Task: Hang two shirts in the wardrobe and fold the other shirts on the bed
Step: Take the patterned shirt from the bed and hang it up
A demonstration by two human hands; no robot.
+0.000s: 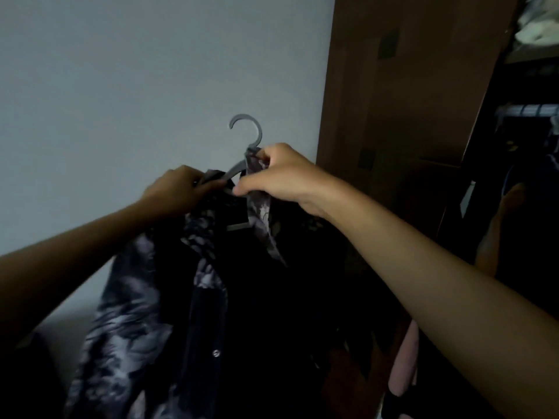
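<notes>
A dark shirt (169,297) with a pale grey pattern hangs in front of me from a grey plastic hanger (246,128), whose hook points up against the wall. My left hand (178,189) grips the shirt's collar together with the hanger's left arm. My right hand (281,173) pinches the other side of the collar just under the hook. The open wardrobe (514,146) stands to the right, with a rail (526,110) inside it.
A brown wardrobe door (393,101) stands just right of my hands. A pale wall (136,71) fills the left. Dark clothes hang inside the wardrobe, and crumpled white cloth (538,22) lies on its top shelf. Pink fabric (405,361) hangs low at the right.
</notes>
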